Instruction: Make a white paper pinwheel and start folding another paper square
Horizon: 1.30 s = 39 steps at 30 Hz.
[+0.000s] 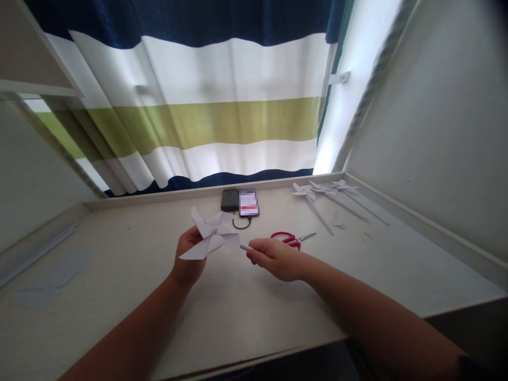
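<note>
A white paper pinwheel [215,230] is held above the desk, its folded blades facing me. My left hand [189,256] is closed at the pinwheel's left side, with most of its fingers hidden behind the blades. The rolled paper stick [245,247] comes out from the pinwheel's right side. Around that stick my right hand [275,257] is closed. Scissors with red handles [283,237] lie on the desk just beyond my right hand, partly covered by it.
Several finished paper pinwheels [305,192] lie at the back right, near small scraps [338,226]. A phone [248,203] and a black power bank [229,200] sit at the back, with a short cable [240,228]. Paper sheets [57,272] and paper rolls [39,254] lie left.
</note>
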Available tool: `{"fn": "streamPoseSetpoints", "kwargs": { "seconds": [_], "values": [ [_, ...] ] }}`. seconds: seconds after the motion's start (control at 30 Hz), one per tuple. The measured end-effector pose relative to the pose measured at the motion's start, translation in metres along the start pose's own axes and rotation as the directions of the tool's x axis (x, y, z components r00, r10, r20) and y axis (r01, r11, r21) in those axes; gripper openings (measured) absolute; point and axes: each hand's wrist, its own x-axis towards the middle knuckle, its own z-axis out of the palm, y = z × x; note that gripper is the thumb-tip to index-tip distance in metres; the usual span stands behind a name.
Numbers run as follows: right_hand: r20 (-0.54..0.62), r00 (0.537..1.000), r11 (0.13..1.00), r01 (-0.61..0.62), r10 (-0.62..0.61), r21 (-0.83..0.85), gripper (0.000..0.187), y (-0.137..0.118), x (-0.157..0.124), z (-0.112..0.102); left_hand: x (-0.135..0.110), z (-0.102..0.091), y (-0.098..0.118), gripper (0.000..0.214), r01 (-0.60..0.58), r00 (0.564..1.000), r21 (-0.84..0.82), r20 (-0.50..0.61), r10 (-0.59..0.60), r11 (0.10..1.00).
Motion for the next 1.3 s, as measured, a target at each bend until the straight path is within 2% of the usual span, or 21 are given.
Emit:
{"fn": "streamPoseSetpoints", "kwargs": {
  "seconds": [0.17,0.33,0.5,0.73,0.87,0.97,1.13,1.3],
  "values": [
    [0.006,1.000,1.000,0.014,-0.014,0.009,0.034,0.002,0.000,0.001,0.000,-0.005,-0.004,0.026,0.016,0.999,0.017,0.033,-0.016,1.000],
    [0.009,1.000,1.000,0.017,-0.017,0.007,0.033,0.003,0.001,0.002,0.000,-0.010,-0.006,0.036,0.006,0.995,-0.016,0.102,-0.005,1.000],
    [0.021,1.000,1.000,0.003,-0.003,0.005,0.033,0.004,0.001,0.003,-0.001,-0.007,-0.005,0.034,0.024,0.993,-0.060,0.114,-0.017,0.998],
    [0.018,0.999,1.000,0.028,-0.028,-0.008,0.032,0.005,0.002,0.002,-0.003,-0.004,-0.003,0.034,0.055,0.997,-0.061,0.059,-0.051,0.997],
    [-0.033,0.998,0.998,0.052,-0.053,-0.028,0.022,0.004,0.002,0.001,-0.002,-0.004,-0.003,0.034,0.060,0.997,-0.036,0.060,-0.058,0.998],
    [-0.022,0.997,0.997,0.073,-0.073,0.006,0.013,0.004,0.000,-0.002,0.000,-0.004,-0.001,0.036,0.044,0.999,-0.030,0.007,-0.044,0.999],
    [0.035,0.994,0.993,0.103,-0.105,0.051,0.023,0.006,-0.001,-0.007,0.003,-0.004,0.003,0.040,0.044,0.999,-0.018,0.005,-0.044,0.999],
    [0.045,0.989,0.989,0.136,-0.139,0.067,0.025,0.009,0.001,-0.010,0.006,-0.007,0.001,0.036,0.051,0.998,-0.028,-0.042,-0.052,0.998]
  ]
}}
